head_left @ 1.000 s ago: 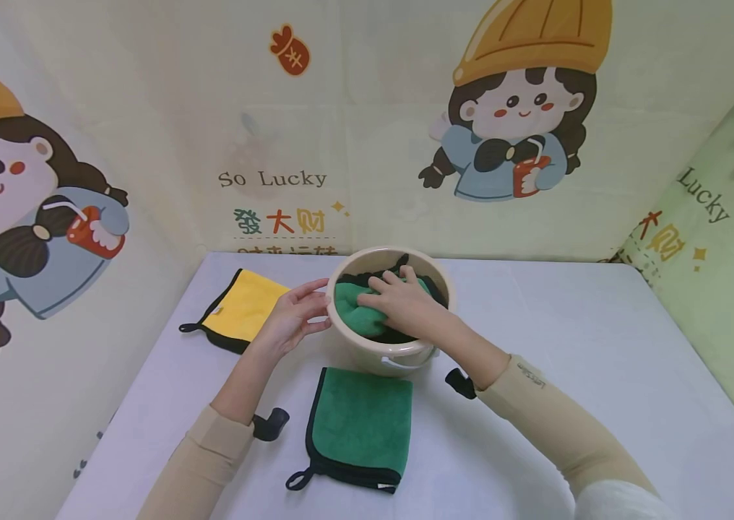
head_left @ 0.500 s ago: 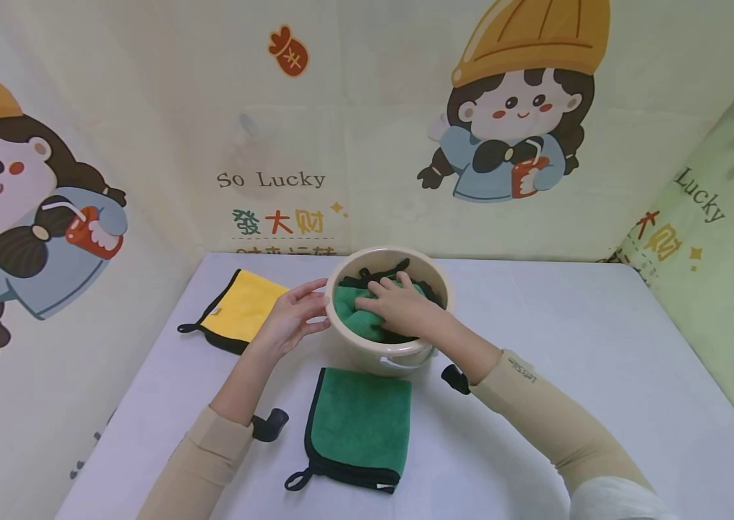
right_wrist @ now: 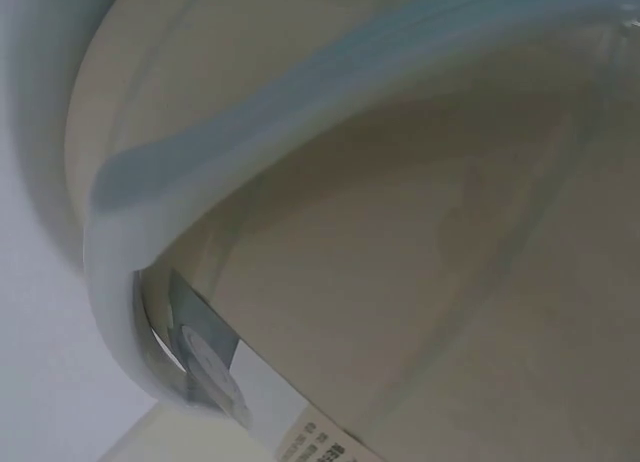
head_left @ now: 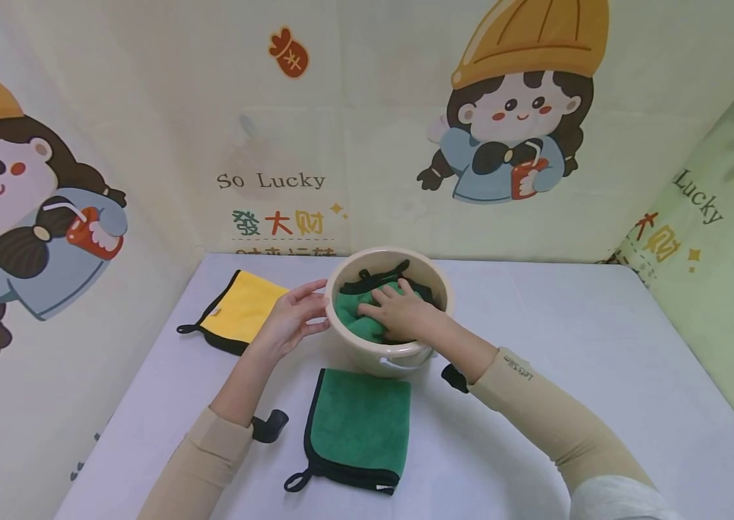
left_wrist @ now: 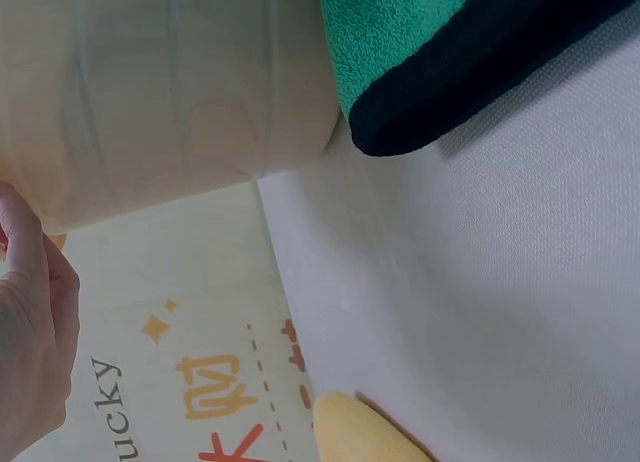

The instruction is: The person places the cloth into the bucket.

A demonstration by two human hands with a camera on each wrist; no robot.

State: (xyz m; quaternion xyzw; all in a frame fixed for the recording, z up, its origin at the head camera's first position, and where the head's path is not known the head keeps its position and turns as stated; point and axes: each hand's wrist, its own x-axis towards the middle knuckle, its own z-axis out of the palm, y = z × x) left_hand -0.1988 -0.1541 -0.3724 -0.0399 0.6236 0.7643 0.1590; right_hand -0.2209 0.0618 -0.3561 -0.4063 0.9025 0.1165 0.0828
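Note:
A cream bucket (head_left: 334, 334) stands upright on the table. Inside it lies a crumpled green cloth (head_left: 362, 326) with black edging. My right hand (head_left: 402, 312) reaches into the bucket and presses on this cloth with spread fingers. Against the bucket's left outer side, my left hand (head_left: 292, 318) touches the wall with its fingers extended; the left wrist view shows part of that hand at its left edge. The right wrist view is filled by the bucket's outer wall and its pale handle (right_wrist: 330, 92), and my right hand is hidden there.
A folded green cloth (head_left: 360, 426) with a black border and loop lies in front of the bucket. Left of the bucket is a folded yellow cloth (head_left: 253, 307), partly behind my left hand. A printed curtain (head_left: 380, 144) hangs behind the table (head_left: 536, 347).
My right hand has sunk a little deeper into the bucket, pushing the green cloth down. More of the black edging at the back shows now. My left hand has stayed in place.

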